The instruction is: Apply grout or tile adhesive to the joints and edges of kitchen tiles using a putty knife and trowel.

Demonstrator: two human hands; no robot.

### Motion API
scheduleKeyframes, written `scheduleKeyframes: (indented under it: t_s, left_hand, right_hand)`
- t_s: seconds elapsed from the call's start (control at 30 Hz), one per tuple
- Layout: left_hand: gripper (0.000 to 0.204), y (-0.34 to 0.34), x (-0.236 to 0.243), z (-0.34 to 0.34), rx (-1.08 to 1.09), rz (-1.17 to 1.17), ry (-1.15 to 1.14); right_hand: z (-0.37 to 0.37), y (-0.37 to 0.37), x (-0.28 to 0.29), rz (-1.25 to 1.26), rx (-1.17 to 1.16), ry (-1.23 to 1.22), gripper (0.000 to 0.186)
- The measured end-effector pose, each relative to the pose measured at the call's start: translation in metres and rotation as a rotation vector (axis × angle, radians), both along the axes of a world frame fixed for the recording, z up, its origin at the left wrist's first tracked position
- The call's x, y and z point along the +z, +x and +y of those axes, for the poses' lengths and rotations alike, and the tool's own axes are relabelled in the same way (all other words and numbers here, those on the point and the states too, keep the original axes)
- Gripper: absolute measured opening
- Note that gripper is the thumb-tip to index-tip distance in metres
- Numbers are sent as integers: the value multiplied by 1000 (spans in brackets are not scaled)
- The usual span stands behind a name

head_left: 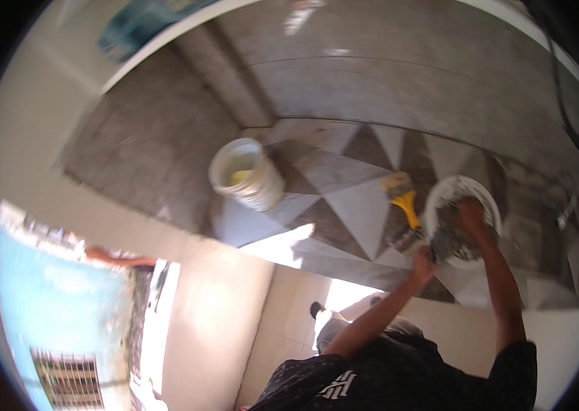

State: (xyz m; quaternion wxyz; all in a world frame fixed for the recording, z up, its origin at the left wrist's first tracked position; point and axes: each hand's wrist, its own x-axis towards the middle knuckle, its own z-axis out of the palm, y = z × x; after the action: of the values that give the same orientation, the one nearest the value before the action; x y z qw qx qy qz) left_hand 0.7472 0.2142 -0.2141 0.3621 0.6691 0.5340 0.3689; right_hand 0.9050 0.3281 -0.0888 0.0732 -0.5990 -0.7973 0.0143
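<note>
On the right of the patterned tiled surface stands a round white tub with grey, mortar-like stains inside. My right hand reaches into this tub, its fingers smeared by motion and partly lost against the dark contents. At the tub's near left rim my left hand is closed around something dark grey that I cannot make out. A brush with a yellow handle lies just left of the tub, its pale, wide end pointing away from me. Close to my left hand is a flat, greyish, blade-like piece, too blurred to name.
A tall white bucket with something yellowish inside stands further left. Grey walls rise behind and to the left of the tiles. A dark hose or cable hangs at the far right. Past the left-hand wall, a person's arm shows outside.
</note>
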Motion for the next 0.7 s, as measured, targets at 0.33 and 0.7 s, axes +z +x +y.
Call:
scheduleKeyframes:
  t_s: [0.33,0.7]
  left_hand:
    - [72,-19,37,-18,-129,-153,-5]
    - [34,-135,109,-60,128,-56,-106]
  right_hand:
    - [-55,71,-37,374,-81,-221,33]
    - [-123,-106,57,633,683,144,34]
